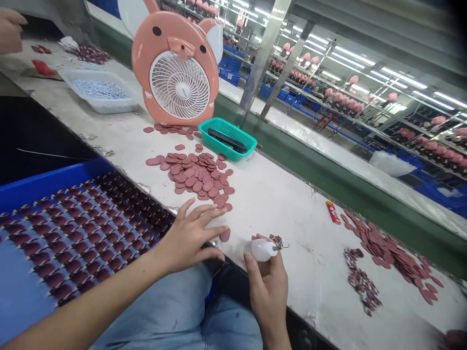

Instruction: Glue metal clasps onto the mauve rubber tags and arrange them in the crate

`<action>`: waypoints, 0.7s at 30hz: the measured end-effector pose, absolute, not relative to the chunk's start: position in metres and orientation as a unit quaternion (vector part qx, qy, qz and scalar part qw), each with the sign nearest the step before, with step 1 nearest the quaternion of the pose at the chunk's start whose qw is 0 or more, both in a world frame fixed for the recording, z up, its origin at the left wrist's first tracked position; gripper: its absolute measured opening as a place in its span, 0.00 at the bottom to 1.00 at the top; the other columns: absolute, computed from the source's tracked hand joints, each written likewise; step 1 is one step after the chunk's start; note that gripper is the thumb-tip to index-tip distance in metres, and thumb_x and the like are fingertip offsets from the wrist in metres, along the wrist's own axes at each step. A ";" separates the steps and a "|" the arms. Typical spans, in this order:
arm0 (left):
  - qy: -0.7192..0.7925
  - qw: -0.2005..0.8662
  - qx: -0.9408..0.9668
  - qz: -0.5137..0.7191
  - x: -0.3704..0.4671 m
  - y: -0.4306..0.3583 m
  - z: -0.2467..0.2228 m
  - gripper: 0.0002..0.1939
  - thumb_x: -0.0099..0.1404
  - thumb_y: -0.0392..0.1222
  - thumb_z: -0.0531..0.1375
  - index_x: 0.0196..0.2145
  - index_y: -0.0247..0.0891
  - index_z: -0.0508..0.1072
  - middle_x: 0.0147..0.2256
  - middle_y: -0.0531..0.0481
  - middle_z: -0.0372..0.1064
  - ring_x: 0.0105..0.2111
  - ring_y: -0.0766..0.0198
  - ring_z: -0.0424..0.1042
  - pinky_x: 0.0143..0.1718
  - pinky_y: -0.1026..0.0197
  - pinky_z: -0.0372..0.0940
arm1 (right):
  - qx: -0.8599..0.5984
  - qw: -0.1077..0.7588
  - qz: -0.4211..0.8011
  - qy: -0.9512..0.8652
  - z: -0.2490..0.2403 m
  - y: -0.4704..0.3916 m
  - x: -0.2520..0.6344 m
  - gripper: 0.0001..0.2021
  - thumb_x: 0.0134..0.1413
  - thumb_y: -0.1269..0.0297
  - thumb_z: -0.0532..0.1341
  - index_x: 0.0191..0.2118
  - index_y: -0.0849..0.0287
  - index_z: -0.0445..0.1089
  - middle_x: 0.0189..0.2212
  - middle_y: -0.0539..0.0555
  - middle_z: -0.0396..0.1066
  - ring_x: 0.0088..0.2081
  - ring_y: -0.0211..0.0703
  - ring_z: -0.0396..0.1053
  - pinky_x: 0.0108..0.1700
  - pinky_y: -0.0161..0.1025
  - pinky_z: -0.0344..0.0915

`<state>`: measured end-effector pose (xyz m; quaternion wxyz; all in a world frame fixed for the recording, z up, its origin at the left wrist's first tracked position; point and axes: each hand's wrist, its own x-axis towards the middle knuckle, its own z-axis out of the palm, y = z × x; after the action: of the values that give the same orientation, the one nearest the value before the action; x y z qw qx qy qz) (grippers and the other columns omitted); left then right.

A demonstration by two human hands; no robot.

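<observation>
My left hand is open, fingers spread, at the near edge of a pile of dark pink oval pieces. One loose oval piece lies just beyond its fingertips. In my right hand is a small white squeeze bottle with a thin metal nozzle tip pointing right. A small shiny dark red piece shows behind the nozzle; whether my fingers touch it I cannot tell.
A blue tray with rows of dark red pieces is at left. A pink fan, a green basket and a white tray stand farther back. More oval pieces lie right. Another person's hand shows top left.
</observation>
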<state>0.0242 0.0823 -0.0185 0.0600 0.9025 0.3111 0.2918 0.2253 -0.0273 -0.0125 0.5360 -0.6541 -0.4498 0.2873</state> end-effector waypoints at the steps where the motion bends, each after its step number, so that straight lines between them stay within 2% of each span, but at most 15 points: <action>1: 0.301 0.074 0.901 0.303 0.022 0.078 -0.026 0.20 0.66 0.55 0.68 0.54 0.54 0.79 0.60 0.46 0.74 0.59 0.44 0.68 0.69 0.40 0.30 | -0.650 0.546 0.299 -0.435 -0.012 -0.031 0.224 0.22 0.61 0.49 0.65 0.55 0.55 0.68 0.52 0.59 0.72 0.55 0.52 0.70 0.57 0.48 0.66; 3: 0.286 0.101 0.892 0.335 0.018 0.068 -0.039 0.15 0.70 0.46 0.66 0.53 0.61 0.79 0.52 0.52 0.80 0.53 0.49 0.73 0.68 0.43 0.35 | -0.638 0.562 0.334 -0.406 -0.009 -0.036 0.220 0.21 0.63 0.47 0.62 0.54 0.55 0.66 0.47 0.57 0.72 0.48 0.48 0.72 0.50 0.44 0.70; 5: 0.273 0.108 0.875 0.385 0.017 0.055 -0.047 0.19 0.70 0.39 0.64 0.51 0.67 0.79 0.44 0.57 0.83 0.46 0.54 0.76 0.66 0.48 0.44 | -0.621 0.563 0.387 -0.385 -0.006 -0.039 0.213 0.21 0.63 0.44 0.61 0.50 0.55 0.66 0.38 0.53 0.72 0.35 0.42 0.71 0.36 0.39 0.70; 7: 0.271 0.110 0.844 0.449 0.017 0.039 -0.046 0.20 0.70 0.40 0.63 0.52 0.70 0.79 0.40 0.56 0.84 0.42 0.53 0.75 0.63 0.49 0.51 | -0.599 0.544 0.453 -0.374 0.000 -0.041 0.203 0.22 0.61 0.42 0.62 0.45 0.56 0.67 0.29 0.48 0.69 0.23 0.36 0.63 0.24 0.34 0.63; 8: 0.278 0.115 0.823 0.482 0.018 0.031 -0.043 0.19 0.71 0.42 0.62 0.52 0.71 0.78 0.39 0.55 0.83 0.41 0.53 0.74 0.61 0.48 0.54 | -0.582 0.531 0.497 -0.363 0.004 -0.043 0.198 0.22 0.59 0.42 0.64 0.44 0.57 0.67 0.26 0.47 0.67 0.21 0.34 0.59 0.21 0.32 0.58; 10: 0.306 0.138 0.781 0.527 0.021 0.016 -0.033 0.18 0.75 0.44 0.58 0.53 0.72 0.77 0.38 0.53 0.83 0.40 0.52 0.72 0.59 0.47 0.56 | -0.532 0.510 0.598 -0.314 0.014 -0.045 0.189 0.24 0.53 0.44 0.69 0.44 0.57 0.67 0.23 0.45 0.66 0.19 0.32 0.58 0.20 0.30 0.53; 13: 0.327 0.220 0.730 0.558 0.025 0.000 -0.020 0.16 0.76 0.50 0.55 0.53 0.69 0.78 0.40 0.51 0.83 0.41 0.53 0.74 0.60 0.45 0.58 | -0.448 0.521 0.697 -0.203 0.024 -0.047 0.178 0.27 0.44 0.52 0.76 0.45 0.56 0.65 0.24 0.46 0.69 0.22 0.32 0.60 0.22 0.28 0.51; 14: 0.316 0.256 0.719 0.564 0.026 -0.003 -0.018 0.16 0.74 0.54 0.56 0.55 0.66 0.77 0.42 0.49 0.82 0.43 0.51 0.75 0.59 0.45 0.60 | -0.435 0.534 0.702 -0.182 0.025 -0.047 0.175 0.27 0.44 0.54 0.77 0.46 0.55 0.65 0.24 0.46 0.69 0.23 0.32 0.60 0.23 0.28 0.51; 16: 0.286 0.329 0.694 0.573 0.029 -0.009 -0.017 0.23 0.67 0.60 0.63 0.59 0.60 0.75 0.46 0.46 0.82 0.45 0.48 0.76 0.56 0.46 0.66 | -0.423 0.552 0.697 -0.174 0.022 -0.047 0.168 0.25 0.46 0.56 0.76 0.44 0.55 0.65 0.25 0.45 0.69 0.23 0.31 0.60 0.23 0.28 0.53; 18: 0.288 0.390 0.652 0.583 0.032 -0.015 -0.017 0.26 0.63 0.57 0.69 0.59 0.58 0.76 0.46 0.46 0.82 0.46 0.49 0.77 0.52 0.50 0.70 | -0.428 0.556 0.688 -0.187 0.015 -0.045 0.161 0.23 0.48 0.55 0.76 0.42 0.55 0.64 0.26 0.45 0.69 0.25 0.32 0.63 0.24 0.28 0.57; 21: 0.340 0.514 0.528 0.584 0.036 -0.023 -0.019 0.16 0.65 0.49 0.69 0.51 0.59 0.82 0.45 0.48 0.81 0.38 0.55 0.79 0.41 0.57 0.74 | -0.465 0.563 0.653 -0.202 0.008 -0.043 0.153 0.26 0.49 0.49 0.75 0.44 0.53 0.62 0.28 0.45 0.68 0.27 0.35 0.67 0.25 0.29 0.62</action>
<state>0.0364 -0.0227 -0.0190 0.5141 0.5281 0.3398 0.5843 0.1530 -0.0434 0.0077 0.5631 -0.4649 -0.2022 0.6527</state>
